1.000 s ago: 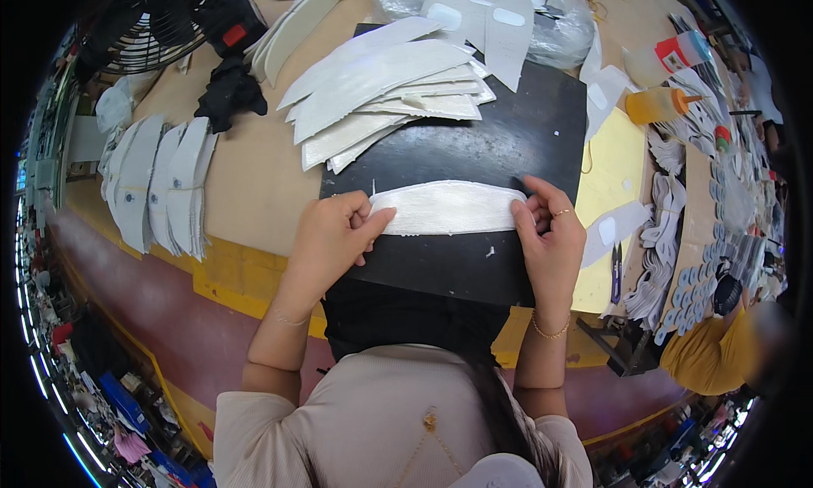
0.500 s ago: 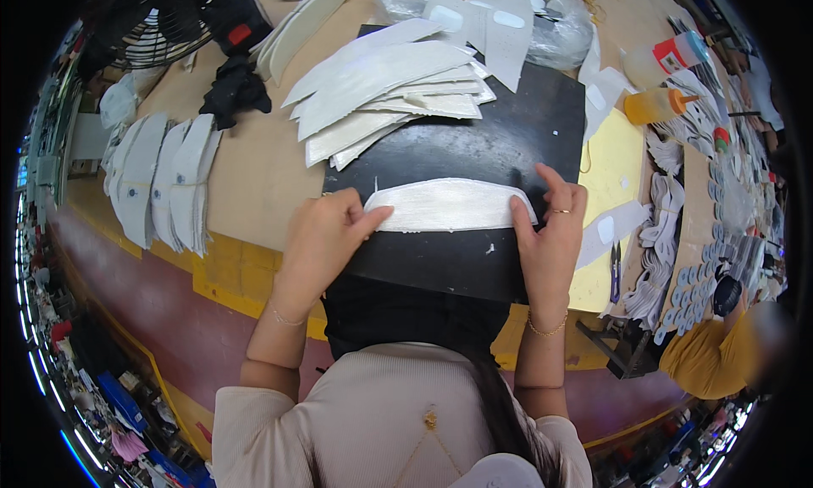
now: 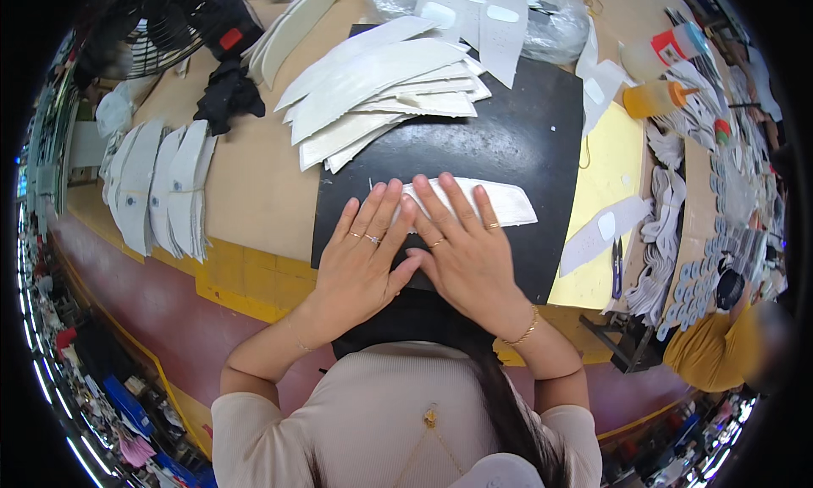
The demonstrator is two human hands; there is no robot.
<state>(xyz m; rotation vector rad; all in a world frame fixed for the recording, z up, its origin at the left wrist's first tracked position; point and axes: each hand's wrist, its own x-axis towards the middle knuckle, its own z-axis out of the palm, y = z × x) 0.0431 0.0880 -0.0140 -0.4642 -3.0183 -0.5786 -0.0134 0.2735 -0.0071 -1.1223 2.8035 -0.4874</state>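
Observation:
A white curved fabric piece (image 3: 508,202) lies flat on a black board (image 3: 529,141), its left part covered by my hands. My left hand (image 3: 362,247) rests with its fingers stretched out over the piece's left end. Beside it, my right hand (image 3: 464,247) lies flat, fingers spread across the middle of the piece. The two hands meet near the thumbs and index fingers. Beyond them, a fanned stack of similar white fabric pieces (image 3: 373,86) sits on the board's far left part.
At left lie tied bundles of white pieces (image 3: 182,187) and a black cloth (image 3: 229,97), near a fan (image 3: 165,31). To the right are a yellow sheet (image 3: 605,170), snips (image 3: 616,268), an orange squeeze bottle (image 3: 656,100) and a clear bottle (image 3: 665,52). A person in mustard clothing (image 3: 707,352) is at right.
Both hands have come inward from the ends of the fabric piece. Their pinching fingers have opened and now lie flat, side by side, over its left and middle parts.

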